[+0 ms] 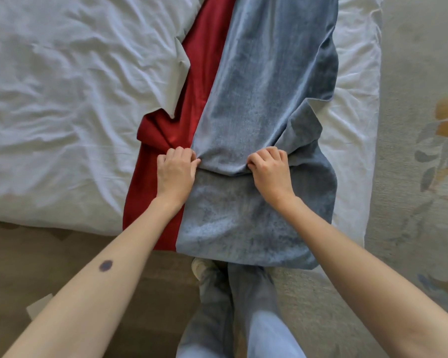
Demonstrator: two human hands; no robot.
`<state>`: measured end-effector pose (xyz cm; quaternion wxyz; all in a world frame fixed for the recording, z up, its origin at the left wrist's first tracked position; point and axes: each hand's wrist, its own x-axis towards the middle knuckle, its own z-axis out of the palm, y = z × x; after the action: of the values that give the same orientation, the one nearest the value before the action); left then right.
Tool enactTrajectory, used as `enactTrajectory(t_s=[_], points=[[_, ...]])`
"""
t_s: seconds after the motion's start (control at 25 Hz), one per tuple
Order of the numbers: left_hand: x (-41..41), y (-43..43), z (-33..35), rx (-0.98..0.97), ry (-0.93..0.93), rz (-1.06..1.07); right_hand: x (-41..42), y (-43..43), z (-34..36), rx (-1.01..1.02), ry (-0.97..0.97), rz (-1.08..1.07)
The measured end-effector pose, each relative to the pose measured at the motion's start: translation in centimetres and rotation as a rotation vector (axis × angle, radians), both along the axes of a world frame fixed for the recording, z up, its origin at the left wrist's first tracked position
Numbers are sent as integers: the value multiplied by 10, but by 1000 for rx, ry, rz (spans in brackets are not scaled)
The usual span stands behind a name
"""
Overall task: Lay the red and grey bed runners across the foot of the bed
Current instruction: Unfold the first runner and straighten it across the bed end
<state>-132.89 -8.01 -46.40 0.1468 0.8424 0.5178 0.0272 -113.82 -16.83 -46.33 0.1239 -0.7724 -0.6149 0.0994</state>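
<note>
A grey-blue bed runner (264,81) lies lengthwise over the white bed (62,112), running away from me and hanging over the near edge. A red runner (202,60) lies under it along its left side, bunched near the middle. My left hand (176,171) pinches a fold where the grey runner meets the red one. My right hand (270,169) grips the same raised fold of the grey runner a little to the right. Both hands have curled fingers.
The white duvet is wrinkled, with a loose flap (176,73) overlapping the red runner's left edge. Patterned carpet (424,125) lies right of the bed. My legs in jeans (238,311) stand at the bed's near edge; brown floor (62,254) is at left.
</note>
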Motion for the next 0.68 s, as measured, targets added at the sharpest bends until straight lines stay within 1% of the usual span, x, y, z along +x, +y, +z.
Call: enactTrajectory(t_s=[0.08, 0.16, 0.2, 0.32, 0.4, 0.48, 0.56, 0.6, 0.68], points=[[-8, -11, 4, 41, -58, -53, -8, -10, 4, 82, -30, 0], [-22, -31, 2, 80, -69, -132, -21, -32, 2, 116, -56, -3], [-30, -42, 0, 77, -56, -170, -27, -45, -2, 94, -62, 4], [-44, -63, -11, 36, 31, -262, -31, -75, -14, -70, -59, 32], [-43, -62, -16, 24, 68, -258, -26, -80, -19, -116, -73, 36], [-39, -57, -21, 12, 75, -220, -19, -79, -22, -124, -81, -41], [-36, -54, -26, 4, 65, -203, -14, -81, -23, -134, -44, -134], [-36, -54, -29, 8, 46, -199, -12, -85, -24, -131, -17, -146], [-34, -54, -35, 42, 0, -170, -10, -94, -28, -97, 34, -85]])
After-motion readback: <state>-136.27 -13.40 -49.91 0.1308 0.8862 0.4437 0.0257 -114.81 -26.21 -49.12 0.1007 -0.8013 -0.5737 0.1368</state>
